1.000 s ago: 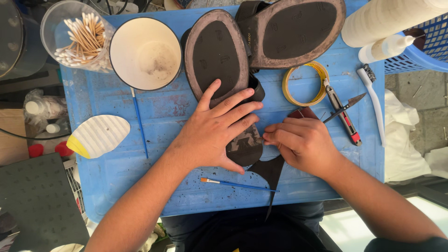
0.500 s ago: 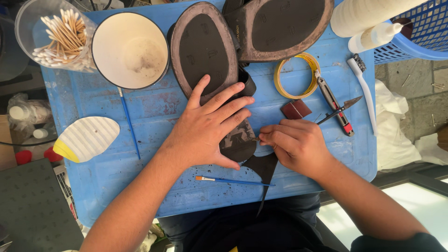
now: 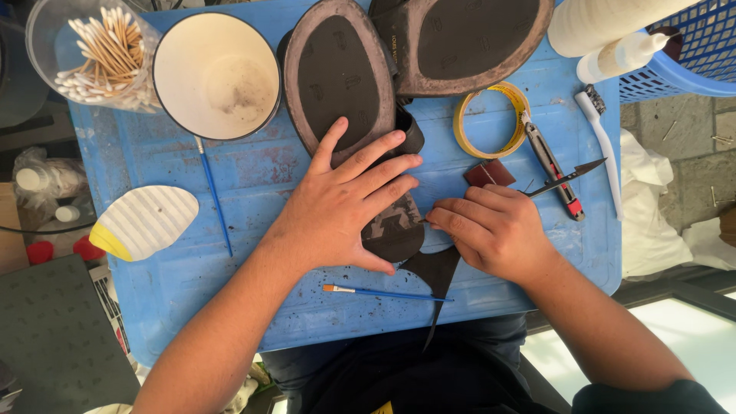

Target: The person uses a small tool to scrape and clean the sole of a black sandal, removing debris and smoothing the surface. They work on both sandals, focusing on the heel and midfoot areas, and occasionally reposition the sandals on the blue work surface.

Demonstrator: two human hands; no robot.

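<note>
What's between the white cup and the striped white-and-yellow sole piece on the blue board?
Head view: bare blue board only. The white cup sits apart from the striped sole piece; a thin blue-handled brush lies just beside that gap, not in it.

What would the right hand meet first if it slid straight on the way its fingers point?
The right hand points leftward, fingertips at a dark sole piece. Going on, it would likely run first into the left hand, pressed flat on that piece. Height difference is hard to judge from above.
</note>
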